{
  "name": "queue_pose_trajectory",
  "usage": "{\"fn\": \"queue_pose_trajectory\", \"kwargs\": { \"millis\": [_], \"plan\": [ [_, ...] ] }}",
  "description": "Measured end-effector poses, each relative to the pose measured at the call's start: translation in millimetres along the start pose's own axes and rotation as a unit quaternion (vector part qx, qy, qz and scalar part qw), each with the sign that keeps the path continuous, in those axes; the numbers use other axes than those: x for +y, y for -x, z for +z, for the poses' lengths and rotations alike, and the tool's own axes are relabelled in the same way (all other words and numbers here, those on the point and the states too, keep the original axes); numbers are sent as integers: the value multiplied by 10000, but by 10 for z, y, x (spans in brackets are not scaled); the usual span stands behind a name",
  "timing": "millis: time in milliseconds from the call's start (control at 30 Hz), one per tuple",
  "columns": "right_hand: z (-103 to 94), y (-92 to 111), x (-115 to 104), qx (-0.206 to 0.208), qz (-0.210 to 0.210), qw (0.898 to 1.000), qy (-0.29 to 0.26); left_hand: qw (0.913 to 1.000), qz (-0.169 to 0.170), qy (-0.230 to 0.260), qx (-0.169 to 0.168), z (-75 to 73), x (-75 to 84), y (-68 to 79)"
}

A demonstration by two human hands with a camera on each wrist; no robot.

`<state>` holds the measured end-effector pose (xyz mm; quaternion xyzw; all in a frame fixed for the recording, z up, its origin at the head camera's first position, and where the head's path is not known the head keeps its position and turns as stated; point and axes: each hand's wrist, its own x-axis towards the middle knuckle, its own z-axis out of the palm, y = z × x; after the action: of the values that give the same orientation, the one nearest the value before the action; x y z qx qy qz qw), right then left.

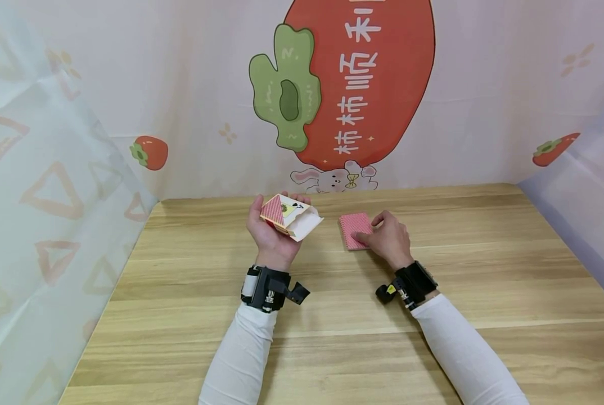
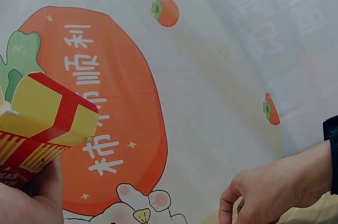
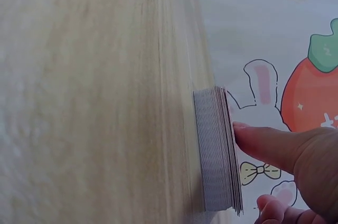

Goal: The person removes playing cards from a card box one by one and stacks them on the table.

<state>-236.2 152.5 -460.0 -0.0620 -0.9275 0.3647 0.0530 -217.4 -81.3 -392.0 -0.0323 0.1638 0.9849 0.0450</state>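
My left hand (image 1: 273,242) holds a playing card box (image 1: 276,212) above the table, palm up, with the thumb at its left side and fingertips showing behind it. The flap stands open toward the right, and an ace design shows on one face. The left wrist view shows the box's red and yellow side (image 2: 50,115). A deck of playing cards (image 1: 351,229) with red patterned backs lies stacked on the table. My right hand (image 1: 390,242) rests its thumb on the deck's top; in the right wrist view its other fingers (image 3: 272,208) are apart from the cards (image 3: 214,150).
The wooden table (image 1: 332,349) reaches back to a pale cloth backdrop (image 1: 206,101) printed with persimmons and a rabbit. More cloth hangs at the left and right sides. Each wrist wears a black camera strap (image 1: 266,287).
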Motion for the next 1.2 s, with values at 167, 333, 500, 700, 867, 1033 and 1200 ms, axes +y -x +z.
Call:
{"fn": "queue_pose_trajectory", "kwargs": {
  "millis": [167,333,500,700,867,1033,1200],
  "plan": [
    [2,-2,-15,-40,23,10000,-50,10000,9,29,21,-4,2,-4],
    [-10,4,-33,-93,-19,9998,-154,9995,-81,294,80,-14,1,-15],
    [-48,2,-41,-36,-116,9994,-323,9974,-187,620,323,-21,2,-27],
    [-116,5,-40,-82,-185,9982,-557,9941,-297,533,897,-35,0,-33],
    [-197,-7,-22,-93,-135,9975,-689,9937,-189,270,1069,-53,-14,-64],
    [-244,-22,-7,-88,-162,9972,-727,9911,-204,-133,1309,-112,-4,-112],
    [-276,-40,-5,-78,-208,9965,-800,9868,-213,-752,1419,-184,39,-156]
  ]
}}
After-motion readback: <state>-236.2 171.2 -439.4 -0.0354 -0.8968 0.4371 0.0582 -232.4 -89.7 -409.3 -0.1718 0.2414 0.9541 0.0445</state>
